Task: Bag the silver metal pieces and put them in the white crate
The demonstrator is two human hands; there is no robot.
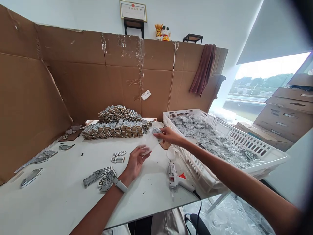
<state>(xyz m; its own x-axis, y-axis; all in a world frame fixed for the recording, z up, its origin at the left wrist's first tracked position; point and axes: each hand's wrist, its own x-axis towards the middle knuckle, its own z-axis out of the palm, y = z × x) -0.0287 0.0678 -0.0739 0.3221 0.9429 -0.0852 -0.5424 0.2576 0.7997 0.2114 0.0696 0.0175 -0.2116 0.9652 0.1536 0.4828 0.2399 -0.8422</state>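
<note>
A clear plastic bag (152,141) with a small grey piece in its upper end hangs between my hands above the white table (146,199). My right hand (168,135) pinches the bag's upper end beside the piece. My left hand (137,160) is at the bag's lower end, fingers bent and closed round its edge. Left of my left hand lie loose grey arched pieces (107,179), with two smaller ones (118,156) behind them. Stacks of similar pieces (117,129) stand at the back of the table.
A white glue gun (172,176) with a black cord lies right of my left hand. The white plastic crate (266,156) holding many bagged pieces fills the right side. Cardboard walls (85,81) enclose the back and left. More pieces (31,177) lie far left.
</note>
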